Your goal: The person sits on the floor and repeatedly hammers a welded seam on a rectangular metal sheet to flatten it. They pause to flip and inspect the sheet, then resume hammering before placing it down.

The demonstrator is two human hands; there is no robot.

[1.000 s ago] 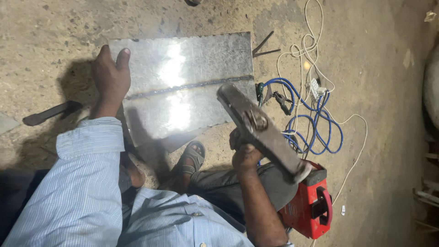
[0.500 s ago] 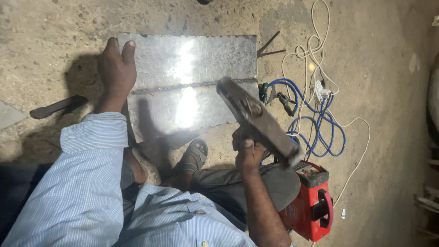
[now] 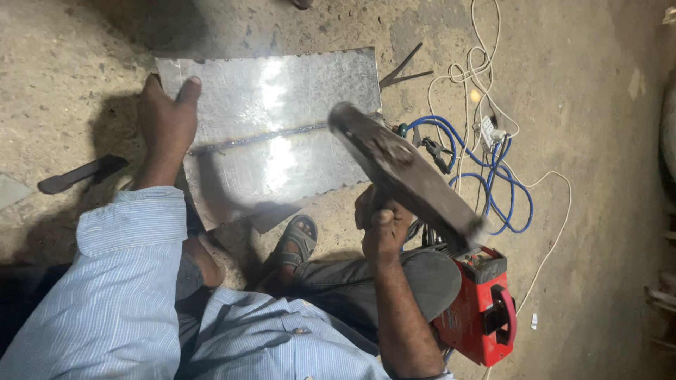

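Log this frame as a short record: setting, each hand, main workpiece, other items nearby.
setting: bare gritty floor, person crouched, seen from above
left hand: flat on the left edge of the metal sheet
right hand: grips a dark hand-held welding shield, raised over the sheet's right side, blurred
metal sheet: shiny, lying flat, dark seam line across its middle
sandalled foot: at the sheet's near edge
red welding machine: by the right knee
blue cable: coiled right of the sheet
dark tool: on the floor, left
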